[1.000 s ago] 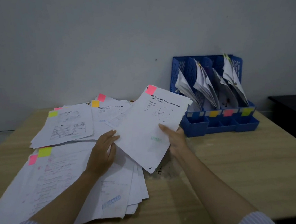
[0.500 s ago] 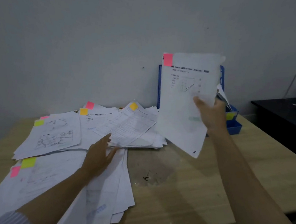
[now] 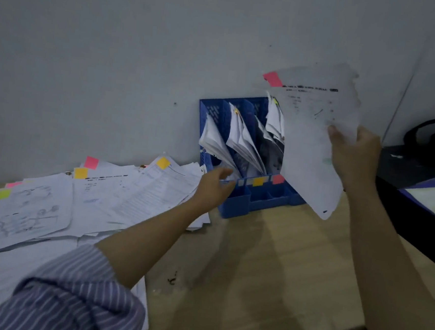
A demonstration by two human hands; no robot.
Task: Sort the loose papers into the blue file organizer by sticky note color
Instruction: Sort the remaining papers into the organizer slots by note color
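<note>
Desk [image 3: 266,276] lower frame; loose papers [image 3: 87,205] fanned at left, tags exposed for sorting. Blue file organizer [image 3: 236,201] centre by wall. Right hand [image 3: 352,156] pinches pink-tagged sheet [image 3: 312,136] upper right, above the slots (likely heading to pink). Left hand [image 3: 213,184], fingers loose, reaches organizer's front.

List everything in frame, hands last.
held sheet: 1, white with pink sticky note, raised in front of organizer
file organizer: 1, blue, against wall, papers in slots
slot labels: orange, pink, on organizer front
loose papers: many, white, pink/orange/yellow notes, table left
table: 1, wood
dark side desk: 1, right
left hand: reaching toward organizer, holding nothing
right hand: grips held sheet
</note>
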